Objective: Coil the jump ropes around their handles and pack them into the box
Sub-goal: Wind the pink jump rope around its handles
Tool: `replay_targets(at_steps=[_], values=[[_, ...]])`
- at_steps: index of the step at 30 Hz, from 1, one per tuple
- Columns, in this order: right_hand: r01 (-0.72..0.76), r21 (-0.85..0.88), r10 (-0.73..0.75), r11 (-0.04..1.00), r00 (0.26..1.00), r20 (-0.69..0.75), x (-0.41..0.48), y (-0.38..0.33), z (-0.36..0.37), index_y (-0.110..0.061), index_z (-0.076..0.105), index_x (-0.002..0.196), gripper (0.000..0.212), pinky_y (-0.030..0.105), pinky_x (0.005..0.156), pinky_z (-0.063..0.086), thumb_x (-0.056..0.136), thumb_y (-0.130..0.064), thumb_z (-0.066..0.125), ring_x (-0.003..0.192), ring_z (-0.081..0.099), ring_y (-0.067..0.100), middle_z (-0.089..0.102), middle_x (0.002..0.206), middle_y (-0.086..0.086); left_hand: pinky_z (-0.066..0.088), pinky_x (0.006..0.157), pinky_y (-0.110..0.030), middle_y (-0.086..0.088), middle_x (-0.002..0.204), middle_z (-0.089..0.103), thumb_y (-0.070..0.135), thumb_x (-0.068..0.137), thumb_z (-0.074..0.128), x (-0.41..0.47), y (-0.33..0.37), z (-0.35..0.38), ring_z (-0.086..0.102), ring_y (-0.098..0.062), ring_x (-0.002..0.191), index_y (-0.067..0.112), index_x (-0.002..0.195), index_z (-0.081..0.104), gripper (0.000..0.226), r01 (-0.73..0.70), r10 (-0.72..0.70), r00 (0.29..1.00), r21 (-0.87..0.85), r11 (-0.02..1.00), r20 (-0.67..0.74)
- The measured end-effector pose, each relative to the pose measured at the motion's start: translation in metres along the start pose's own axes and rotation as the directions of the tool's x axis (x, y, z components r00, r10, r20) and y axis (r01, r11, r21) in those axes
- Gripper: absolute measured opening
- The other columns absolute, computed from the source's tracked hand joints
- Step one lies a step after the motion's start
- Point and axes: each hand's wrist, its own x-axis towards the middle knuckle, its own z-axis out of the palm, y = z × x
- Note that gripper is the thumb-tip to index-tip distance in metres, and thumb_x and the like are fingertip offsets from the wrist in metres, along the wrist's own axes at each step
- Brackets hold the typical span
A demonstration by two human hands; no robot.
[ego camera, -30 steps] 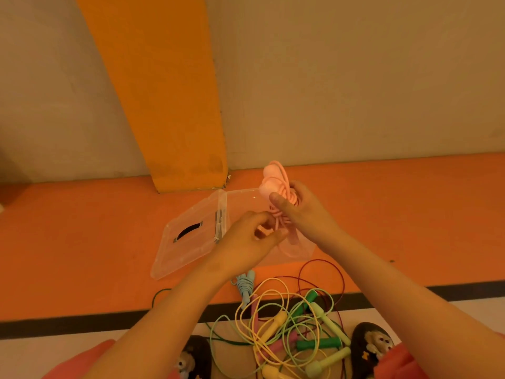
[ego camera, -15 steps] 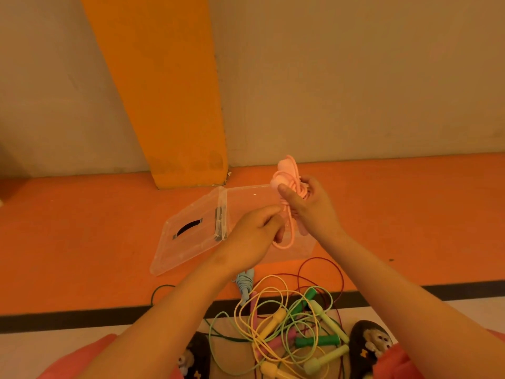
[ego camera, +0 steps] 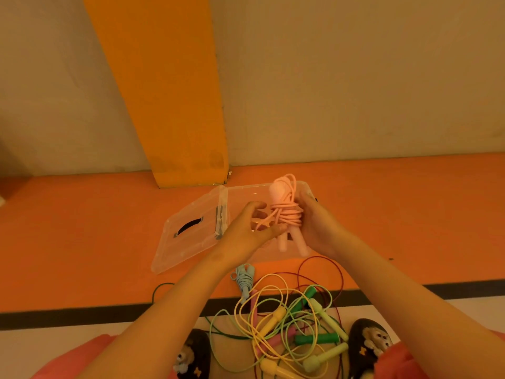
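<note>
Several loose jump ropes (ego camera: pixel 287 321) lie tangled on the floor (ego camera: pixel 82 228) nearest the person, between two dark slippers (ego camera: pixel 367 343). Their cords are yellow, pale green, dark green, pink and maroon, thin and smooth, and they loop over stubby rounded handles that look like matte plastic or foam. None of these is coiled, so I judge that most of the work lies ahead. Just beyond the tangle a blue jump rope (ego camera: pixel 244 280) lies wound tight round its handles on the orange part of the floor, a finished bundle but not in the box. Past it, both hands hold the pink jump rope (ego camera: pixel 285 214) in the air over the box. The right hand (ego camera: pixel 319 228) has its grip clenched round the paired handles and the wraps of cord at their middle. The left hand (ego camera: pixel 246 233) pinches the cord's free end beside the wraps, seemingly securing it. That bundle looks all but complete. Under the hands the box (ego camera: pixel 246 190) stands on the floor, clear thin-walled plastic with rounded corners, its flat lid (ego camera: pixel 185 242) laid open to the left. No rope shows in the part of it I can see. Farthest off, a matte orange pillar (ego camera: pixel 169 105) rises against a plain pale wall (ego camera: pixel 355 77).
</note>
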Motion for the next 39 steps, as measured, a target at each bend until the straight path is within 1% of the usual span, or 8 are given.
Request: replay_targets(at_steps=[8, 13, 16, 21, 24, 27, 32, 39], values=[[0.077, -0.042, -0.076, 0.996, 0.997, 0.015, 0.003, 0.007, -0.005, -0.015, 0.049, 0.134, 0.041, 0.036, 0.075, 0.053, 0.093, -0.016, 0.054, 0.093, 0.062, 0.021, 0.065, 0.108, 0.006, 0.038, 0.099, -0.029, 0.017, 0.138, 0.04, 0.045, 0.055, 0.089, 0.004, -0.014, 0.01, 0.038, -0.004, 0.126, 0.034, 0.145, 0.025, 0.111, -0.056, 0.06, 0.997, 0.067, 0.996, -0.054], [0.082, -0.139, -0.083, 0.987, 0.997, -0.005, 0.001, 0.007, -0.003, -0.013, 0.06, 0.122, 0.033, 0.032, 0.074, 0.052, 0.09, -0.018, 0.059, 0.092, 0.066, 0.016, 0.071, 0.098, 0.001, 0.036, 0.109, -0.045, 0.007, 0.15, 0.034, 0.078, 0.035, 0.074, 0.007, -0.021, 0.019, 0.031, -0.018, 0.138, 0.036, 0.151, 0.01, 0.139, -0.015, 0.05, 0.991, 0.266, 0.964, -0.123], [0.084, -0.089, -0.087, 0.993, 0.995, -0.042, 0.002, 0.01, -0.002, -0.012, 0.063, 0.113, 0.026, 0.029, 0.072, 0.053, 0.088, -0.018, 0.062, 0.091, 0.067, 0.016, 0.072, 0.096, 0.002, 0.024, 0.116, -0.049, 0.002, 0.158, 0.018, 0.075, 0.037, 0.077, -0.001, -0.015, 0.031, 0.017, -0.021, 0.145, 0.031, 0.152, -0.007, 0.149, -0.001, 0.046, 0.987, 0.28, 0.96, -0.156], [0.146, 0.03, -0.141, 0.989, 0.982, -0.127, 0.002, 0.008, -0.005, -0.009, 0.055, 0.123, 0.053, 0.037, 0.079, 0.05, 0.075, -0.026, 0.068, 0.096, 0.063, 0.02, 0.065, 0.105, 0.007, 0.009, 0.117, -0.037, 0.003, 0.16, 0.002, 0.056, 0.056, 0.084, -0.016, -0.006, 0.042, 0.001, -0.014, 0.146, 0.022, 0.152, 0.0, 0.132, -0.039, 0.107, 0.967, 0.282, 0.959, -0.23], [0.184, 0.046, -0.178, 0.982, 0.978, -0.109, 0.0, 0.004, -0.008, -0.009, 0.048, 0.125, 0.051, 0.037, 0.077, 0.051, 0.079, -0.024, 0.065, 0.092, 0.063, 0.02, 0.063, 0.106, 0.008, 0.038, 0.102, -0.028, 0.005, 0.133, 0.042, 0.041, 0.062, 0.086, -0.019, -0.002, 0.044, 0.041, -0.016, 0.126, 0.021, 0.137, 0.031, 0.095, -0.076, 0.126, 0.962, 0.207, 0.975, -0.241], [0.176, -0.009, -0.176, 0.984, 0.983, -0.058, -0.002, 0.005, -0.008, -0.008, 0.046, 0.127, 0.055, 0.045, 0.086, 0.053, 0.078, -0.02, 0.066, 0.095, 0.065, 0.027, 0.064, 0.109, 0.013, 0.045, 0.083, -0.016, 0.018, 0.106, 0.053, 0.029, 0.072, 0.083, -0.019, 0.0, 0.043, 0.055, 0.002, 0.095, 0.028, 0.122, 0.034, 0.069, -0.091, 0.099, 0.987, 0.071, 0.993, -0.128], [0.146, -0.064, -0.149, 0.987, 0.987, -0.053, -0.004, 0.007, -0.012, -0.014, 0.044, 0.133, 0.05, 0.051, 0.097, 0.048, 0.086, -0.014, 0.063, 0.109, 0.062, 0.033, 0.062, 0.122, 0.017, 0.056, 0.081, -0.027, 0.014, 0.104, 0.058, 0.017, 0.073, 0.082, -0.015, -0.003, 0.041, 0.063, -0.001, 0.089, 0.029, 0.119, 0.035, 0.067, -0.146, 0.146, 0.981, 0.009, 0.989, -0.13], [0.174, -0.064, -0.176, 0.983, 0.984, -0.018, -0.005, 0.01, -0.009, -0.021, 0.043, 0.134, 0.06, 0.051, 0.098, 0.047, 0.079, -0.024, 0.066, 0.113, 0.061, 0.031, 0.061, 0.126, 0.014, 0.051, 0.065, -0.012, 0.019, 0.097, 0.055, 0.011, 0.075, 0.08, -0.015, -0.007, 0.042, 0.062, 0.006, 0.075, 0.03, 0.124, 0.034, 0.07, -0.185, 0.186, 0.968, 0.024, 0.983, -0.168]])
